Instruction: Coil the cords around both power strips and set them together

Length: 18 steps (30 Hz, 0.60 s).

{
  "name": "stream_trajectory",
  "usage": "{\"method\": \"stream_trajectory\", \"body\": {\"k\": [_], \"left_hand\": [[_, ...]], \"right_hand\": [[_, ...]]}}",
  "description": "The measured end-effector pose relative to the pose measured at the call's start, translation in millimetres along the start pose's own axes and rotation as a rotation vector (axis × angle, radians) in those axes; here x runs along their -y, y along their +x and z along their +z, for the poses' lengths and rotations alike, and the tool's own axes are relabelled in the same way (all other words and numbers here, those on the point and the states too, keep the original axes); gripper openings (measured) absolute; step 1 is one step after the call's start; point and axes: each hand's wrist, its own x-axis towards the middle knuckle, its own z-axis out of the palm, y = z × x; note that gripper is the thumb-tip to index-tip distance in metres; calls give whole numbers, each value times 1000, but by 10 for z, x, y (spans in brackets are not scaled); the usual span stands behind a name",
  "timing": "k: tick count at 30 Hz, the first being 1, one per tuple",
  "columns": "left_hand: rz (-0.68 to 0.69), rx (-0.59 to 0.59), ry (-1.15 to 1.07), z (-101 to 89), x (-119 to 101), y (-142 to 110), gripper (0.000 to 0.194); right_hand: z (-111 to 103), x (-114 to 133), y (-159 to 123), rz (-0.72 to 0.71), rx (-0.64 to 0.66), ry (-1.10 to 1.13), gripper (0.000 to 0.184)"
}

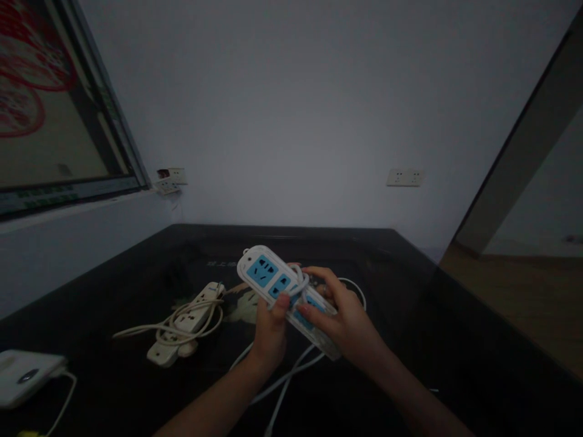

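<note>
Left fingers [281,302] and right fingers [319,318] grip a blue-socketed strip [279,285] near a cord-draped power strip [195,317].

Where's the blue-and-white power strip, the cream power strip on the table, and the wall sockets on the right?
Blue-and-white power strip [279,285]: head view, on a blue socket panel.
Cream power strip [186,318]: head view, on its socket face.
Wall sockets [405,178]: head view, middle of the plates.

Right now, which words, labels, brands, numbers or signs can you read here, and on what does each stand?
Nothing is readable with certainty.
Black table: pale characters, too blurred.
Window frame: green lettering-like marks, too blurred.
White device at left: dark oval, no legible text.
Beige power strip: no legible text.
Held blue-and-white power strip: no legible text.
</note>
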Motion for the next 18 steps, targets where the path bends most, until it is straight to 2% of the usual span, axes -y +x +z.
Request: {"method": "stream_trajectory", "body": {"k": [8,18], "left_hand": [[-139,-71,-90,71,-87,17,61],[-168,-11,-89,24,-9,69,63]], "right_hand": [[36,-55,54,-40,-37,-41,43],[60,-132,90,-31,-113,82,36]]}}
